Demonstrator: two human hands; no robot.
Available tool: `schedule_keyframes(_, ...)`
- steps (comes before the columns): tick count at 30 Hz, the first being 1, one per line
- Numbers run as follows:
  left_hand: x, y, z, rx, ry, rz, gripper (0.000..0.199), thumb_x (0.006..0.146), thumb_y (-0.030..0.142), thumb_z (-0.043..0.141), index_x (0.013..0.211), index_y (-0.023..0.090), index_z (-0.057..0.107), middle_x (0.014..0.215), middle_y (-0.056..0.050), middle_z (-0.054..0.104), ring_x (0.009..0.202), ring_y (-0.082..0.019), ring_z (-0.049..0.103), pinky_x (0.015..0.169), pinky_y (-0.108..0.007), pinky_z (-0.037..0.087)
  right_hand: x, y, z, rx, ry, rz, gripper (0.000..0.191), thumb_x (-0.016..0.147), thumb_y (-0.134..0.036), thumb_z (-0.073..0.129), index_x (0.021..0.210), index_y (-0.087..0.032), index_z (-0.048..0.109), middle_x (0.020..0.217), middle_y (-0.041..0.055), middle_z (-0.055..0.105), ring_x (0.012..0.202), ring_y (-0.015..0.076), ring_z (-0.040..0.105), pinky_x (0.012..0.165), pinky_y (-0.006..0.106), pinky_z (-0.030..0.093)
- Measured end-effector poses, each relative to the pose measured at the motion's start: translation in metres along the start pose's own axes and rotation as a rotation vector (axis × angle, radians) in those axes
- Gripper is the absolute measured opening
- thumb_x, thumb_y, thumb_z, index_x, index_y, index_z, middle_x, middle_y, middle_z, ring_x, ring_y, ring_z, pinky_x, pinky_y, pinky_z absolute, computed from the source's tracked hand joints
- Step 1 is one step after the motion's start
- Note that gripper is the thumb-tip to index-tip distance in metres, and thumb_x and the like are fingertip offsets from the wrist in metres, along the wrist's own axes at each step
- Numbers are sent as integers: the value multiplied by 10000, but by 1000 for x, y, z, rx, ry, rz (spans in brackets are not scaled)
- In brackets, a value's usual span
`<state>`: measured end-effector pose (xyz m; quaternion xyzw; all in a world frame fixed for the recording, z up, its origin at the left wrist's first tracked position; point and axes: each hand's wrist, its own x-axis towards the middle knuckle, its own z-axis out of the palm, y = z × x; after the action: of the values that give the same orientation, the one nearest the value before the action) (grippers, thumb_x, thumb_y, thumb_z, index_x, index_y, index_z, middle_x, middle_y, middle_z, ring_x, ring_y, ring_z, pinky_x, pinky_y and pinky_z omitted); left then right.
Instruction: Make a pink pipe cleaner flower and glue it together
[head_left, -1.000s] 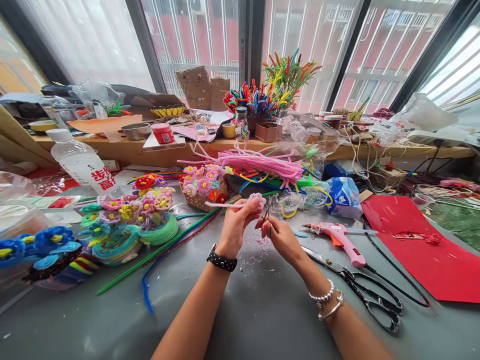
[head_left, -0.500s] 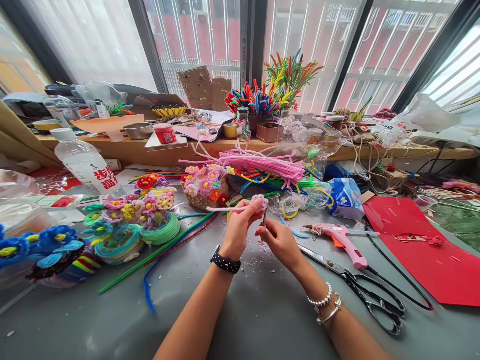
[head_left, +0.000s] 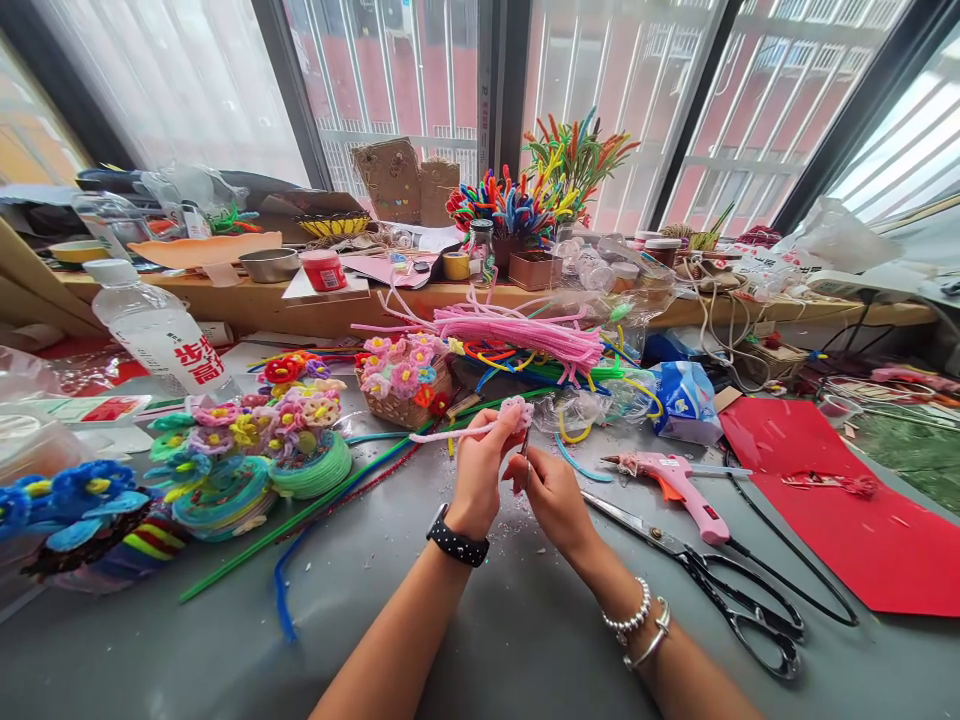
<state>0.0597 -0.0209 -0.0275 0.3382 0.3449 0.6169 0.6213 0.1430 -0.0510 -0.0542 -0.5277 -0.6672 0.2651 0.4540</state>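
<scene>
My left hand (head_left: 482, 450) is closed around a pale pink pipe cleaner (head_left: 442, 435), whose straight tail sticks out to the left. Its fuzzy, bunched end (head_left: 516, 408) shows above my fingertips. Close by on the right, my right hand (head_left: 551, 490) grips small scissors (head_left: 527, 440); their thin metal blades point up at the bunched end, and my fingers cover most of the handles. Tiny pink bits of fluff lie on the grey table beneath both hands. Beyond them rests a bundle of pink pipe cleaners (head_left: 525, 335).
Large black-handled shears (head_left: 690, 555), a pink glue gun (head_left: 675, 480) and a red sheet (head_left: 840, 500) lie to the right. Pipe-cleaner flowers in a basket (head_left: 401, 405), a green coiled pot (head_left: 311, 468) and a water bottle (head_left: 157, 325) stand left. A cluttered wooden ledge (head_left: 420, 300) runs behind.
The view has shifted slightly, so the table items sit a little further left. Both hands keep their grip on the pipe cleaner and scissors, with little other movement.
</scene>
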Motion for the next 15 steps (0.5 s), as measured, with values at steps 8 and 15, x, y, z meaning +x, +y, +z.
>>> schedule_keyframes(8, 2, 2, -3, -2, 15, 44, 180, 608, 258, 676, 614, 125, 556, 620, 19, 557, 589, -57, 509, 596, -179, 405, -3, -2, 0, 25, 85, 13, 490, 759, -579, 384, 491, -177, 461, 460, -12, 490, 447, 95, 438, 470, 210, 318)
schedule_keyframes(15, 8, 16, -12, -3, -114, 13, 171, 621, 228, 670, 755, 132, 626, 783, -19, 610, 724, -85, 556, 657, -187, 439, 5, 2, -17, -18, -81, 14, 534, 726, -652, 334, 534, -171, 463, 457, -21, 468, 443, 89, 406, 443, 203, 286)
